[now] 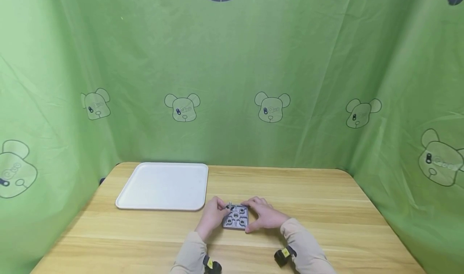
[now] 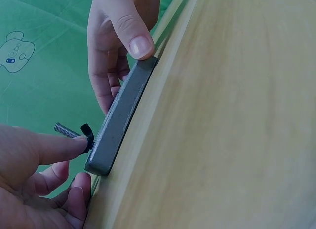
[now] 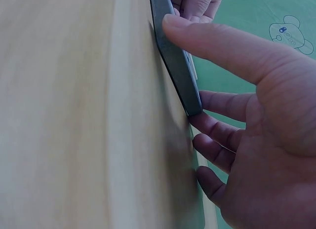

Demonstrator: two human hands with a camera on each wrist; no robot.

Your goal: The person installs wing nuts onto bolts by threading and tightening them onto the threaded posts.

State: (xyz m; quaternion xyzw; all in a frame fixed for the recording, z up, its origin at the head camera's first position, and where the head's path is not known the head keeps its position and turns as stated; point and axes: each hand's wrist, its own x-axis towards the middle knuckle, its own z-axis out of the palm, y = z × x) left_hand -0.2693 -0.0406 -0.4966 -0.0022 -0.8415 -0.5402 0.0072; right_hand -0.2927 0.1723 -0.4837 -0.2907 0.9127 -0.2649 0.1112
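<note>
A square grey metal plate (image 1: 242,216) with several round holes and recesses lies on the wooden table in front of me. At its far left corner a threaded bolt (image 2: 65,130) sticks up, with a black wing nut (image 2: 88,134) low on it. My left hand (image 1: 213,214) pinches the wing nut between thumb and fingers; the fingers partly hide it. On the other side, my right hand (image 1: 264,214) grips the plate, its thumb at the near right corner and its fingers around the far right corner.
A white tray (image 1: 163,185) lies at the table's back left. The wooden table (image 1: 326,209) reaches back to a green curtain (image 1: 228,141) printed with bear heads, which also hangs along both sides.
</note>
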